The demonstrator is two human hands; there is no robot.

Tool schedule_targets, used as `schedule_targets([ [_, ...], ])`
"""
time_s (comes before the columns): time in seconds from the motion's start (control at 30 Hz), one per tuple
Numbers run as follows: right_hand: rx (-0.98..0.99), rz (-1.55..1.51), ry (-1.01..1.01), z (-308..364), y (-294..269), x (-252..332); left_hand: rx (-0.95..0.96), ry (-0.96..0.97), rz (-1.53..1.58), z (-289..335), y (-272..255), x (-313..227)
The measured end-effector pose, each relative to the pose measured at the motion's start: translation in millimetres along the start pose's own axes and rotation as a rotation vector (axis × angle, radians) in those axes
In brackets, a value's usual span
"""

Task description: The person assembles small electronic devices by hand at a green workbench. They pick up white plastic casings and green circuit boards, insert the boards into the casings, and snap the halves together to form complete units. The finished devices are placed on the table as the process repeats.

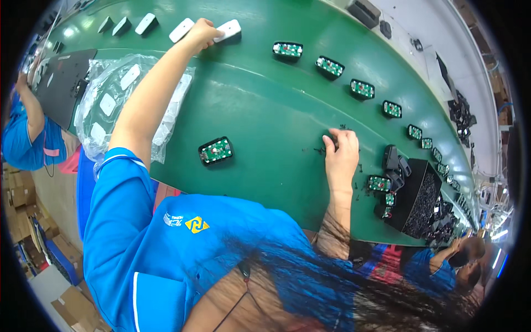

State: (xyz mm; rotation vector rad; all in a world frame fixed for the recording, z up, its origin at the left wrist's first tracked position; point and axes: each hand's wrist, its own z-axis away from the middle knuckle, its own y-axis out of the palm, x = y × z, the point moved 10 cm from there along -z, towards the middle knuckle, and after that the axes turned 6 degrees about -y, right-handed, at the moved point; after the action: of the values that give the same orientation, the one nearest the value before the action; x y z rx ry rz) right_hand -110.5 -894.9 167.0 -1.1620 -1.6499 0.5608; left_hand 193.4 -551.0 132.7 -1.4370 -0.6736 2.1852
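My left hand (204, 34) is stretched to the far side of the green table, its fingers closed on the near end of a white-topped black case (228, 31). Another white-topped case (181, 30) lies just left of that hand. My right hand (342, 152) rests low over the table with thumb and fingers curled together. Small dark bits like screws (319, 150) are scattered around its fingertips; what it pinches is too small to make out. Between my arms, nearer to me, an open black case with a green circuit board (216, 151) lies on the table.
A line of open cases with circuit boards (330, 67) curves along the far right. At the left is a clear plastic bag of white covers (131, 77). A black bin of small dark parts (421, 199) stands at right beside black housings (394, 166). Co-workers (34, 130) sit at both sides.
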Motion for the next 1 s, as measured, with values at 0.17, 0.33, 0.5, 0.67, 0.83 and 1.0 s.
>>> schedule_targets([
  [0.17,0.017,0.182,-0.140,-13,14,21,-0.249,0.253,-0.263,-30,-19,2],
  [0.33,-0.131,0.046,-0.109,-10,0,25,-0.316,0.195,-0.330,28,-25,-25],
  [0.5,-0.039,-0.541,0.157,-8,15,9,-0.536,0.568,-0.175,100,-52,-36],
  [0.67,0.048,-0.696,0.179,4,18,15,-0.506,0.729,-0.172,168,-85,6],
  [0.83,0.103,-0.785,0.272,6,28,10,-0.676,0.449,-0.380,129,-152,101],
  [1.0,0.071,-0.763,0.191,-7,35,39,-0.617,0.474,-0.594,96,-162,122],
])
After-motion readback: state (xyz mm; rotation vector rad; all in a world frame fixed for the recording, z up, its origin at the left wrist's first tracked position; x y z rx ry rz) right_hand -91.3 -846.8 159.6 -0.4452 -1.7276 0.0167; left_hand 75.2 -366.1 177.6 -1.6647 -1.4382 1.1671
